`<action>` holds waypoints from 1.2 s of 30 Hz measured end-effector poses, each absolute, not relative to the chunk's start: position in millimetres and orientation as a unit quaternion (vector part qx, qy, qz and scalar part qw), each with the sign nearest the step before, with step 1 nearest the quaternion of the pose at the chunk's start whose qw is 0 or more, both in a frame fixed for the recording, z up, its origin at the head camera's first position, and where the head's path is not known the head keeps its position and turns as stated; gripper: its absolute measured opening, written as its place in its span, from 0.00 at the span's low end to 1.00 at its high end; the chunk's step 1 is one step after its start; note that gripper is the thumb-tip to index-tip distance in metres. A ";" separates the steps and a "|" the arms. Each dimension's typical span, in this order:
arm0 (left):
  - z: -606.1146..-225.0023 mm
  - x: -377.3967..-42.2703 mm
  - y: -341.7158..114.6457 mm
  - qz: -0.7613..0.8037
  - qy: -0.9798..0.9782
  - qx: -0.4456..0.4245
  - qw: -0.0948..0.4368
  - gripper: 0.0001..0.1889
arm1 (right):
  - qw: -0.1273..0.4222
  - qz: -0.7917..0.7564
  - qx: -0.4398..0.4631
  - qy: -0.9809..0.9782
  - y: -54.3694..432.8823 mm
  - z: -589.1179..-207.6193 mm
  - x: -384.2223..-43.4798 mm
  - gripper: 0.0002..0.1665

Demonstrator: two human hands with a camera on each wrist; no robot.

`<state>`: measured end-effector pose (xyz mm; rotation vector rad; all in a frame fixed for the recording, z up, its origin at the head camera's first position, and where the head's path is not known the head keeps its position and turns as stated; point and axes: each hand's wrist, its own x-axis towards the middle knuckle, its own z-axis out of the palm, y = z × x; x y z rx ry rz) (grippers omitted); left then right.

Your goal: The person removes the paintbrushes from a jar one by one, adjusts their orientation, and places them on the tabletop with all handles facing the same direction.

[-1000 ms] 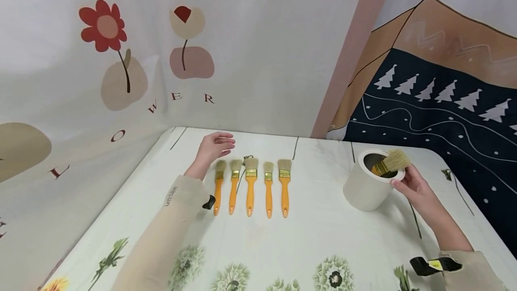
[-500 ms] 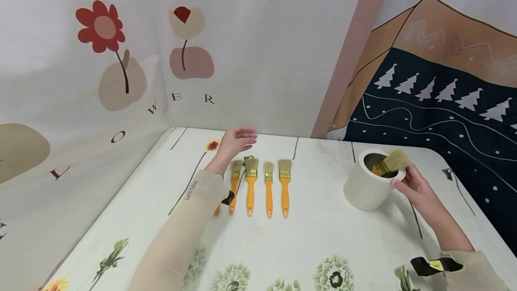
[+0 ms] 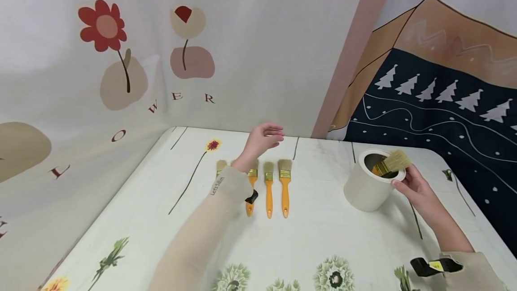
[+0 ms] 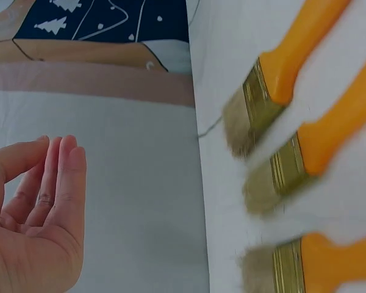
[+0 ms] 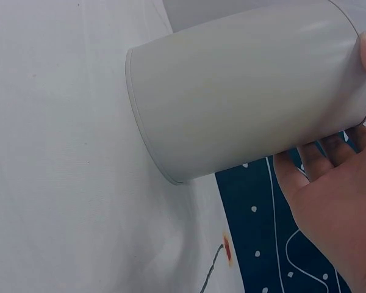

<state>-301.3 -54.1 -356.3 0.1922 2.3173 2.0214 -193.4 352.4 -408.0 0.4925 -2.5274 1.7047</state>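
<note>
My left hand [image 3: 260,140] hovers above the bristle ends of a row of paintbrushes, thumb near the loosely bent fingers, nothing between them. Orange handles and pale bristles mark the rightmost paintbrush [image 3: 285,187] and its neighbour [image 3: 269,192]; my forearm partly covers the others. In the left wrist view, three brushes, one a wide paintbrush [image 4: 256,107], lie beside the hand [image 4: 43,226]. At the right, my right hand [image 3: 418,192] holds a white cylindrical canister [image 3: 361,190] at its rim, thumb in front and fingers behind. Another paintbrush [image 3: 392,164] leans inside, bristles up over the rim.
A white cloth with printed flowers covers the table [image 3: 319,219]. Behind it hangs a pale curtain [image 3: 262,57] with flower prints. A dark blue cloth [image 3: 436,111] with white trees hangs at the right, behind the canister.
My left hand has moved right along the row, from the leftmost brushes to above the middle and right ones. The right hand, canister and its brush have stayed in place.
</note>
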 end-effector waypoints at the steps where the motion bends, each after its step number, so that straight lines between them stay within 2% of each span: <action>1: -356.3 -301.7 -49.8 0.655 0.752 0.068 0.031 0.16 | 0.027 0.552 0.159 -0.818 352.4 -407.9 -193.5 0.41; 10: -352.2 -300.9 -11.9 0.656 0.745 0.107 0.046 0.17 | 0.028 0.545 0.159 -0.822 349.3 -407.9 -192.9 0.41; 36: -342.4 -272.8 82.0 0.631 0.751 0.190 0.039 0.13 | 0.033 0.529 0.157 -0.833 350.5 -407.7 -189.6 0.41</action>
